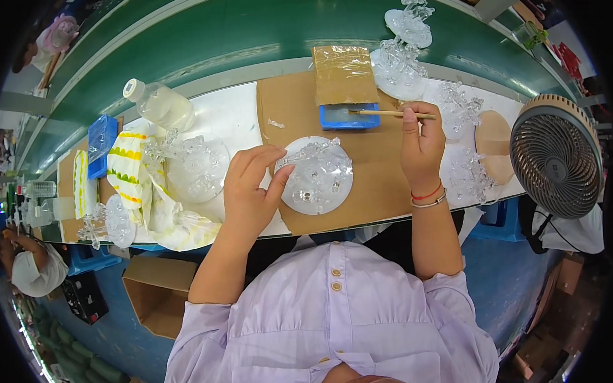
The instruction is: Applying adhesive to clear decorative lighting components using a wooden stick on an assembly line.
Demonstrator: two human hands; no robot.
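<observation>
Dipping calls for a light touch: the right hand (422, 152) grips the wooden stick (393, 114), tip at the blue tray (353, 123); the left hand (250, 181) pinches a clear piece (316, 150), best held motionless, over the white disc (332, 200) on cardboard (381, 177).

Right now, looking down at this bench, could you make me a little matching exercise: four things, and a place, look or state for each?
Things:
1. thin wooden stick
2. clear bottle
3. round fan
4. left hand

Matches:
A. has a dark front and a beige rim
B. has its thumb and fingertips at a clear ornament over a round whitish disc
C. is in the right hand, above the blue tray
D. wears a white cap

Pairs: 1-C, 2-D, 3-A, 4-B
</observation>
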